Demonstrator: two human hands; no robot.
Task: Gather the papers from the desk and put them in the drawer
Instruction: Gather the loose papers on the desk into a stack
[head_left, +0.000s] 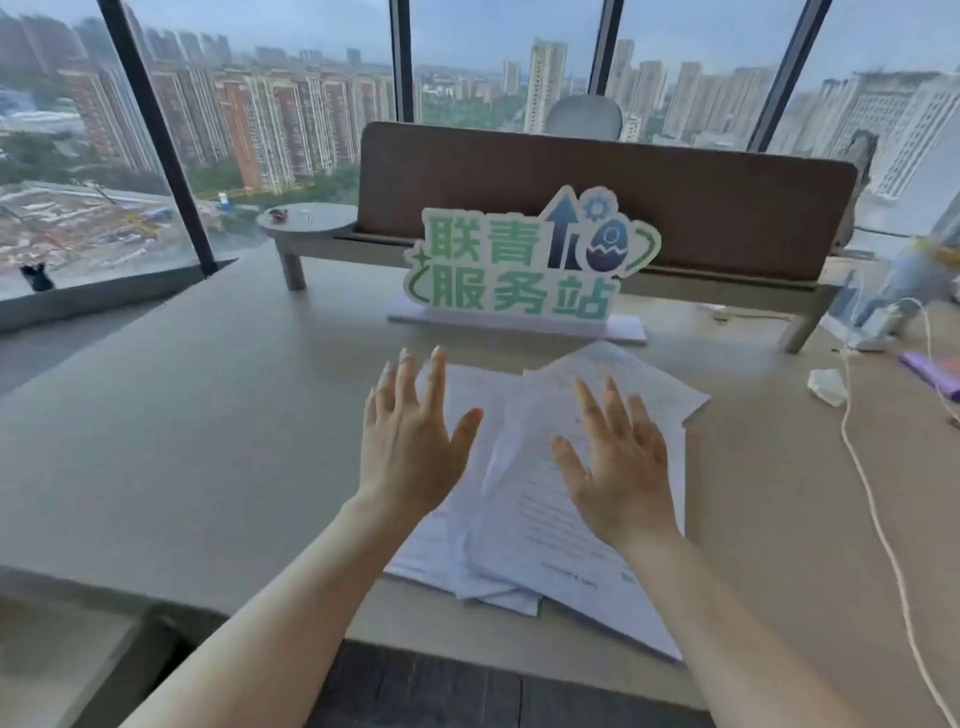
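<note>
Several white printed papers (524, 525) lie loosely fanned and overlapping on the beige desk (182, 441), in front of me and a little right of centre. My left hand (410, 441) hovers over the left edge of the pile, palm down, fingers spread, holding nothing. Over the middle of the pile my right hand (618, 467) is spread flat the same way, empty. I cannot tell whether either palm touches the sheets. No drawer shows in this view.
A green-and-white standing sign (524, 260) on a white base stands just behind the papers. Behind it runs a brown divider panel (623, 197) on a raised shelf. A white cable (872, 509), a charger (826, 387) and a purple item (935, 371) lie at the right. Windows fill the back.
</note>
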